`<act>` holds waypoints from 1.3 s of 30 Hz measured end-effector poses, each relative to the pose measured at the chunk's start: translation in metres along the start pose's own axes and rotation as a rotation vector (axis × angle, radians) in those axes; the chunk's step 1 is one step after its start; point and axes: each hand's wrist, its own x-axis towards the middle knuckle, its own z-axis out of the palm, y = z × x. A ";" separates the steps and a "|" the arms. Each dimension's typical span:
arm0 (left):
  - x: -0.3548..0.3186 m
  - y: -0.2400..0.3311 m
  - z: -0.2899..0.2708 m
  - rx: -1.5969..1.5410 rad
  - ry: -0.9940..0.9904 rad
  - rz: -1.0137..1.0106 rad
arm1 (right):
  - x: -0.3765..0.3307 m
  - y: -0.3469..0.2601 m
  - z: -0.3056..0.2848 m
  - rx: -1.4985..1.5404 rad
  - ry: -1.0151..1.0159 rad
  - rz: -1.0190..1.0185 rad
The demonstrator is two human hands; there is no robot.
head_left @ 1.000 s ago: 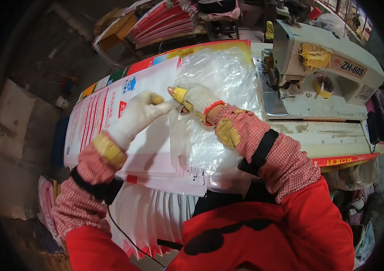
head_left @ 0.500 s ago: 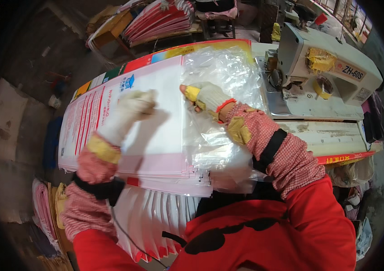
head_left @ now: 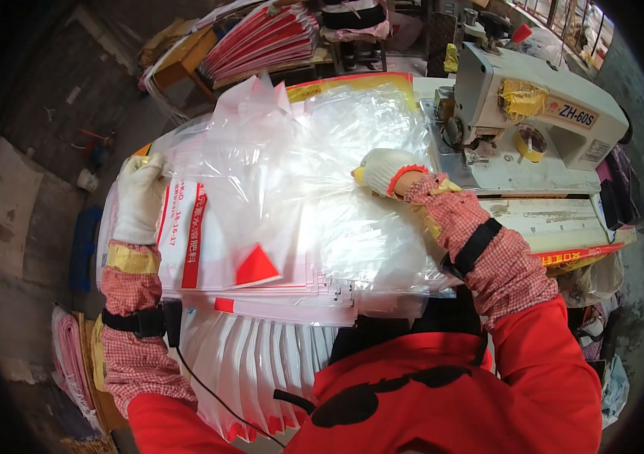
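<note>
My left hand (head_left: 140,198), in a white glove, is closed at the left edge of a white printed bag (head_left: 182,261). The bag has red bands and lies bent across the stack, one red corner raised. Clear plastic film (head_left: 261,155) spreads over it, its upper part standing up in creases. At the right, my right hand (head_left: 388,171), in a white glove with yellow tape at a fingertip, is curled on the pile of clear plastic liners (head_left: 371,242). Its fingertips press into the creased film and are partly hidden.
A white sewing machine (head_left: 541,113) with a roll of yellow tape stands on the right of the table. Below the table edge hang fanned white bags (head_left: 261,363). More red and white bags (head_left: 261,41) are stacked behind. A blue thing (head_left: 86,250) is at the left.
My left hand has moved left to the stack's far side. The top bag has been bent over, with clear film now across it. My right hand has shifted right, over the liners.
</note>
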 end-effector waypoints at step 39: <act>0.050 0.015 0.206 1.485 -0.951 0.524 | 0.036 -0.124 0.068 0.480 0.524 -0.888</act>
